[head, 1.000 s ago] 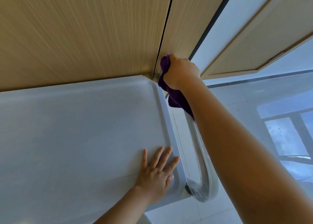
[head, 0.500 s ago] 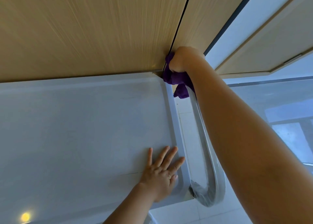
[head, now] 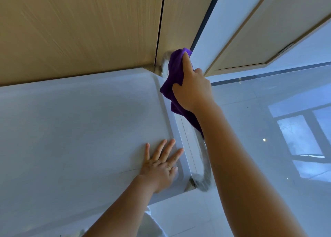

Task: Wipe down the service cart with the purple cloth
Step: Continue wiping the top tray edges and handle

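Note:
The service cart's white top tray (head: 80,129) fills the left half of the view, with a raised rim along its right side. A plastic-wrapped handle bar (head: 204,165) curves off the cart's right end. My right hand (head: 192,88) grips the purple cloth (head: 176,72) against the far end of that handle, index finger stretched along the cloth. A tail of cloth hangs under my wrist. My left hand (head: 161,165) rests flat, fingers spread, on the tray near its right rim.
Wood-grain cabinet doors (head: 80,27) stand right behind the cart's far edge, with a dark gap between two panels. A white and tan door frame (head: 250,30) is at the upper right. Glossy pale floor tiles (head: 268,129) lie to the right of the cart.
My right hand has shifted with the cloth from a tight fist at the handle's far corner to a looser hold with the index finger extended. The left hand stays flat on the tray.

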